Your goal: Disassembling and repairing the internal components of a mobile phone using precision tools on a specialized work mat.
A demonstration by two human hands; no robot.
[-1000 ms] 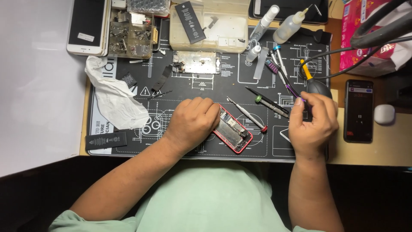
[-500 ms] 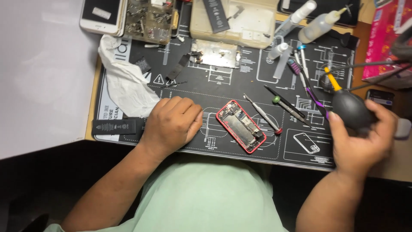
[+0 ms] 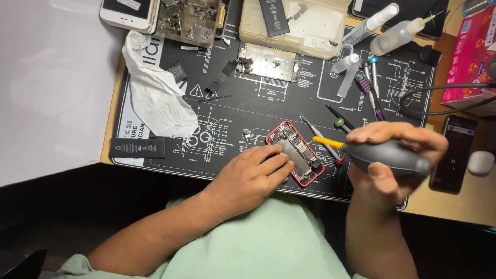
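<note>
Two hands at work: left hand [image 3: 253,173] pressing flat on the opened red phone [image 3: 295,153] mid-mat [image 3: 258,111]; right hand [image 3: 395,155] closed round a grey rubber air blower [image 3: 385,156], yellow nozzle toward the phone; probably light, fragile inside; best steadied by its edges.

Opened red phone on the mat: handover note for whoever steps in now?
Left hand: fingers pinning the opened red phone flat on the black repair mat.
Right hand: gripping a grey rubber dust blower, its yellow nozzle aimed at the phone's exposed internals.
Done: phone open, one battery lies at the mat's left edge.
Left: blow out dust; reassembly not begun.
</note>
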